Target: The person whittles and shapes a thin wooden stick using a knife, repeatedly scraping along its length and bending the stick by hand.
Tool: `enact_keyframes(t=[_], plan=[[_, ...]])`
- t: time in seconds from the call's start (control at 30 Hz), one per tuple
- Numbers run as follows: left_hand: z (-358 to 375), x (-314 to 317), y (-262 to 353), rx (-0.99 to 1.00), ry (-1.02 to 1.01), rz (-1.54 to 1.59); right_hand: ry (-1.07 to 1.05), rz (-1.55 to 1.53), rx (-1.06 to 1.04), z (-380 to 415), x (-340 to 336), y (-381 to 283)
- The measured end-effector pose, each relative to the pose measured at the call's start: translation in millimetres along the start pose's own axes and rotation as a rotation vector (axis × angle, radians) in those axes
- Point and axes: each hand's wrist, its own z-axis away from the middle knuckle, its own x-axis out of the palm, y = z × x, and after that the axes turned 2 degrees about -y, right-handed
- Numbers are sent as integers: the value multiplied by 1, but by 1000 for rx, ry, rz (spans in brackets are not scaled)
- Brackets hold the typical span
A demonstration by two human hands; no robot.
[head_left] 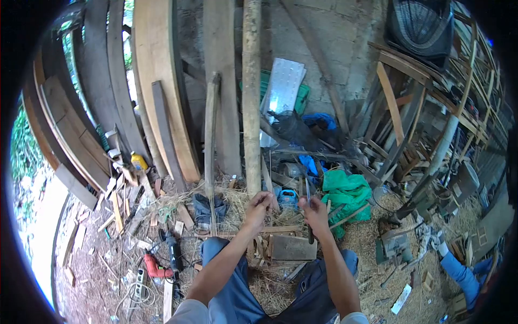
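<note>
My right hand [315, 213] is closed round a knife, its narrow blade [308, 186] pointing up and its dark handle [311, 235] showing below the fist. To its left, my left hand [259, 209] is closed with the fingers pinched together, and a thin pale strip [271, 171] rises beside the fingertips. The hands are apart, held above my knees. Beneath and between them lies a wooden block [294, 248] on the ground, with a blue object [287, 197] farther back.
A red power drill [156, 267] and a dark power tool [174, 251] lie left of my legs. Green sheeting [346, 195] is bunched at right. Planks [156, 75] and a pole [252, 97] stand ahead. Another person's blue sleeve [461, 275] shows at far right.
</note>
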Motion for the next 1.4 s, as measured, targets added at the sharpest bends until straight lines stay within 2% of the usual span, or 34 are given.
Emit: enact_keyframes(t=[0.07,0.2,0.27,0.33,0.4,0.47,0.53,0.6,0.7,0.87,0.9,0.93,0.97,1.1,1.17,1.23,1.3,1.4], plan=[[-5,0,-8,33,56,9,-62,275,-212,1,12,14],[1,3,-11,98,57,14,-208,491,-304,5,20,30],[2,4,-10,114,86,19,-198,481,-243,3,17,32],[4,6,-6,38,52,13,-233,327,-107,1,11,21],[3,5,2,44,65,10,-207,364,-83,2,5,6],[1,-2,7,45,71,4,-191,258,-22,3,-2,-7],[-4,-9,16,127,92,190,-146,219,56,1,-14,-13],[-3,-14,25,103,110,165,-99,72,149,1,-26,-24],[-3,-18,30,144,91,170,-28,-79,98,-1,-36,-33],[4,-14,31,24,-26,45,163,-337,14,-2,-44,-35],[5,-14,33,-16,-174,-135,184,-364,-5,-5,-48,-32],[7,-11,33,-51,-319,-313,200,-365,-6,-7,-52,-27],[12,-7,31,-72,-371,-324,212,-353,-25,-9,-55,-24],[22,4,5,-30,-469,-558,226,-306,-45,-7,-47,-24],[26,12,2,-82,-440,-558,220,-267,-48,-6,-38,-22],[26,12,-1,-132,-414,-558,100,-164,-27,-5,-28,-11],[22,10,-9,-163,-437,-342,26,-109,-37,-4,-14,-1],[22,14,-3,-114,-354,-277,-81,51,-56,3,4,8]])
